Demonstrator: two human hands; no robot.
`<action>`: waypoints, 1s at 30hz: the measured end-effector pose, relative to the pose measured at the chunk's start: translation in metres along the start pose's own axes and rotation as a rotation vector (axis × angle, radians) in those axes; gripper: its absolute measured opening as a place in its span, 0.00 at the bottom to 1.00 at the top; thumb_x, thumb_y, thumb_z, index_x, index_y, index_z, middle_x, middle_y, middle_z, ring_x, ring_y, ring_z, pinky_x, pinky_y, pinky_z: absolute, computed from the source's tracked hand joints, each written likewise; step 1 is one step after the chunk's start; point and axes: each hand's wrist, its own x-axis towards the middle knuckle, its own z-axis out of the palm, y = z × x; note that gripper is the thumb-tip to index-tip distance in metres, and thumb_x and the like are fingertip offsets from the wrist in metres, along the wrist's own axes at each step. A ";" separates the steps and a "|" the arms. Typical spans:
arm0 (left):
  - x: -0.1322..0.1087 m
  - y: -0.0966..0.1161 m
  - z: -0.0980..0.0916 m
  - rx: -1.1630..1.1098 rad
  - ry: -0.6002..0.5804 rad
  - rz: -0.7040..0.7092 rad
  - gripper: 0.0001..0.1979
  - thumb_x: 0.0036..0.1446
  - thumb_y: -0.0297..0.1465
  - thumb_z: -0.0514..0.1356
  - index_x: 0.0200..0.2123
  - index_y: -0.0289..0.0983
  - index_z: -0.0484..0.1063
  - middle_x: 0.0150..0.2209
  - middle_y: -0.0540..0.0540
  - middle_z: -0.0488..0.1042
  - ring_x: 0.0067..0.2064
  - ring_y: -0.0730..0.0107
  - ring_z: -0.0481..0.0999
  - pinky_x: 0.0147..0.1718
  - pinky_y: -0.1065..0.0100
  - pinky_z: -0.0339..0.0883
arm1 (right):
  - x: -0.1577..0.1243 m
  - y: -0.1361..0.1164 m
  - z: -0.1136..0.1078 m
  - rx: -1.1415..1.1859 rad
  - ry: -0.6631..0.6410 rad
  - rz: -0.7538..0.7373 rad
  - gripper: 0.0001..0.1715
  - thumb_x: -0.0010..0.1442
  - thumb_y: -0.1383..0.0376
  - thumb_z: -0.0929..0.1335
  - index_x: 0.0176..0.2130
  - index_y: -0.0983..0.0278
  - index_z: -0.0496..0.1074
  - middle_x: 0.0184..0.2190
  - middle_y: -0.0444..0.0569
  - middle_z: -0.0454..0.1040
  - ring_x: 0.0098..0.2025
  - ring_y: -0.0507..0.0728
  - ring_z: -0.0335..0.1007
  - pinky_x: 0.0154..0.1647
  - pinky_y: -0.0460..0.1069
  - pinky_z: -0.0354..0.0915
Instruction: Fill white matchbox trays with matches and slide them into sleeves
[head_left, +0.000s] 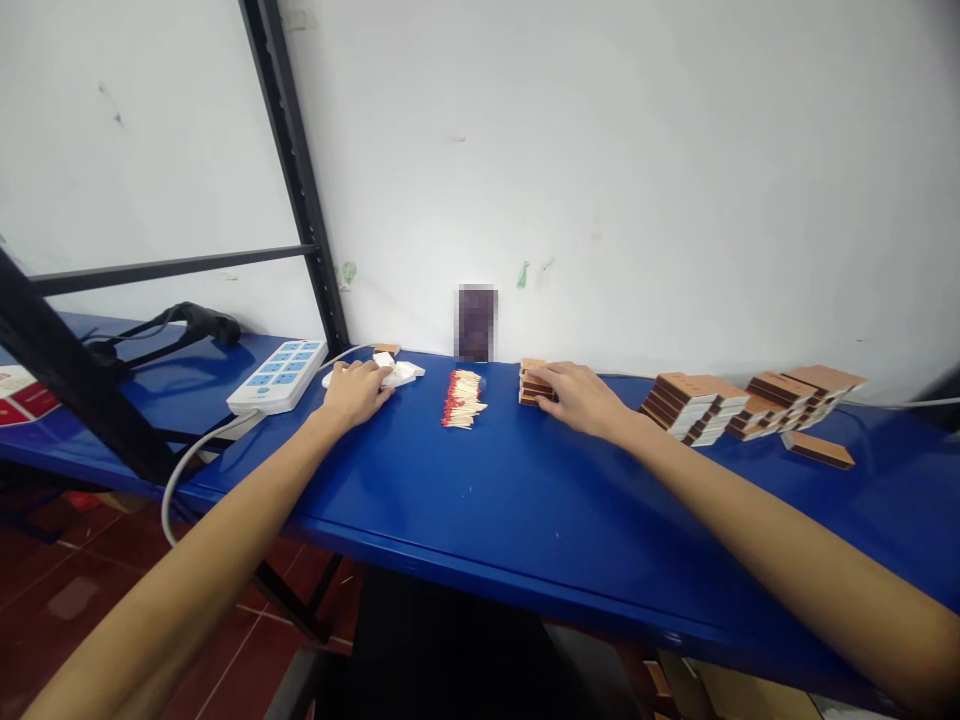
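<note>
My left hand [355,392] lies over a small heap of white folded pieces [403,373], perhaps matchbox trays. Its fingers are spread and touch the heap; the thumb stands apart on the near side. With my right hand [576,394] I grip a short stack of matchboxes [530,383], brown with dark striking sides, standing on the blue table [480,500]. Between my hands is a pile of loose matches [463,400], red heads mostly to the left. The far fingertips of both hands are partly hidden.
Several stacked matchboxes [682,405] stand at the right, with a single matchbox [817,449] in front. A white power strip [277,377] with a cable lies left, beside a black metal frame [292,150]. A blurred dark rectangle [477,325] leans against the wall.
</note>
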 end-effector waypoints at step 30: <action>-0.073 0.073 -0.054 -0.651 -0.084 0.242 0.23 0.65 0.48 0.46 0.38 0.39 0.73 0.39 0.44 0.68 0.45 0.58 0.66 0.46 0.57 0.60 | -0.049 -0.077 -0.032 0.361 0.082 -0.117 0.14 0.64 0.64 0.63 0.48 0.62 0.71 0.47 0.52 0.75 0.46 0.59 0.74 0.47 0.56 0.71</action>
